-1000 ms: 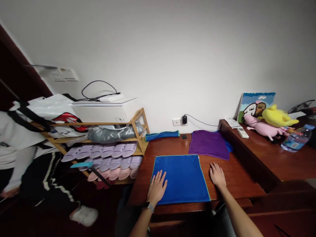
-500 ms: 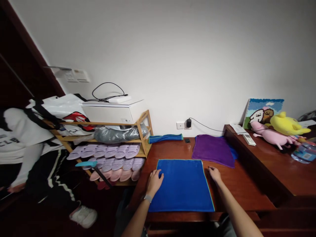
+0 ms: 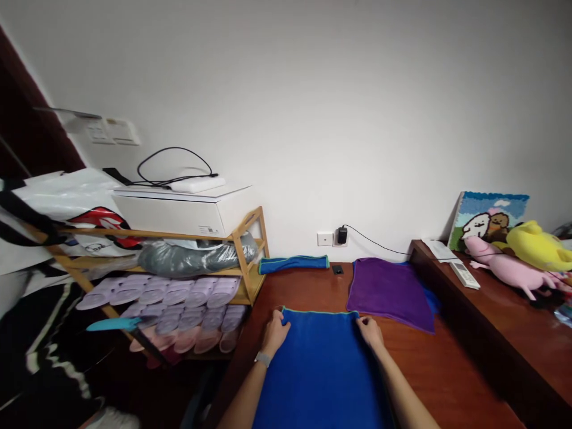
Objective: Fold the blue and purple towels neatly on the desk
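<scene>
A blue towel (image 3: 319, 369) with a light green edge lies spread on the brown wooden desk (image 3: 447, 369), its near part running out of the bottom of the view. At its far left corner, my left hand (image 3: 274, 332) has its fingers closed on the edge. My right hand (image 3: 370, 332) pinches the far right corner. Beyond my right hand lies a purple towel (image 3: 391, 292), with a bit of another blue cloth (image 3: 431, 301) showing from under it. Against the wall rests a rolled or folded blue towel (image 3: 294, 263).
Left of the desk stands a wooden rack (image 3: 243, 262) with several slippers (image 3: 179, 292) and a white box (image 3: 179, 211). A seated person's leg (image 3: 49, 339) is at far left. On the raised right ledge are a remote control (image 3: 465, 275) and plush toys (image 3: 504, 271). A plugged-in charger (image 3: 342, 235) trails a cable.
Both hands have closed on the towel's far corners; the right hand came in from beside it. The view has shifted nearer and rightward, so the towel sits lower in it.
</scene>
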Tool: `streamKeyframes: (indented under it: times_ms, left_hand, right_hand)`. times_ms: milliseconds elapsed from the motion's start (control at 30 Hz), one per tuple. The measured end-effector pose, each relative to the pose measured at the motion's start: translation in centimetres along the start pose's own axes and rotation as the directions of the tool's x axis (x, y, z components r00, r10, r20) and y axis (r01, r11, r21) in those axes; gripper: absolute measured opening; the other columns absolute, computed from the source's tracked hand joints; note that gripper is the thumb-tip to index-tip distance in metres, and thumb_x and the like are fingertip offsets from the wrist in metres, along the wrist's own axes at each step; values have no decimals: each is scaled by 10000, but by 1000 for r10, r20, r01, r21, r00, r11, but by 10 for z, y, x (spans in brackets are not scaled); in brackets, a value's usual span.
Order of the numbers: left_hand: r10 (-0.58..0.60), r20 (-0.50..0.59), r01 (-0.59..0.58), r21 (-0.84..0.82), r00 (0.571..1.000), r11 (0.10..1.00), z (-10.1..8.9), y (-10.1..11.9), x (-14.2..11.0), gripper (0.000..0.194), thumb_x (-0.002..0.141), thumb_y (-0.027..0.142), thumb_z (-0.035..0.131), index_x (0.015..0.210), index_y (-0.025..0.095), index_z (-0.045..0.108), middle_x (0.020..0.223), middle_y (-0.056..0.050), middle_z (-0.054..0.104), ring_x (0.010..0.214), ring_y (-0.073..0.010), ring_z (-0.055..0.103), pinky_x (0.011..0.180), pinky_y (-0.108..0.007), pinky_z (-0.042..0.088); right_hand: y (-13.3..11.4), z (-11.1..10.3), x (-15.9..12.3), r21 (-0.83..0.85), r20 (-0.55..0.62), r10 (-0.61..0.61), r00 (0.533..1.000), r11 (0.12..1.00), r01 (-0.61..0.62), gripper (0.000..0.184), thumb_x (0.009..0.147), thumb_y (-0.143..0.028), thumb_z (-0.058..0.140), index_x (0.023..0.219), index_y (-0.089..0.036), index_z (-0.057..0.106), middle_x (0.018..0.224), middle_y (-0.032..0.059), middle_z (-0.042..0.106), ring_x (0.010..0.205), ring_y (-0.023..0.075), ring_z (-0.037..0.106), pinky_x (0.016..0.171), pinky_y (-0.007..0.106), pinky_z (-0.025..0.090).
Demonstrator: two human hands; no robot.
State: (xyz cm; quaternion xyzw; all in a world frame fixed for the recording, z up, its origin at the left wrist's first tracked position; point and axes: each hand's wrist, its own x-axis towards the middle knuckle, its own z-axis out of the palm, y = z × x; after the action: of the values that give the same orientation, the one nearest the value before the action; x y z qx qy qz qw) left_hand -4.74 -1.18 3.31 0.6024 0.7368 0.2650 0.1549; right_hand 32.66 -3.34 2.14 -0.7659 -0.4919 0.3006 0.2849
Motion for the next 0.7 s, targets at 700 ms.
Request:
streamKeyframes:
  times_ms: [700]
  left_hand:
    - [284,-92,-282,-588,954,758,-30,67,-46,476,945,624,615,1080,217,821,1175,-113,848,1138,-301,788,1024,-421,636]
  right_hand:
    - [63,-131,-65,110,-420,-419,805,857,503,475,967,-586,481,1056,-269,823,1226,123,808,1216,327,730,1139,499,550]
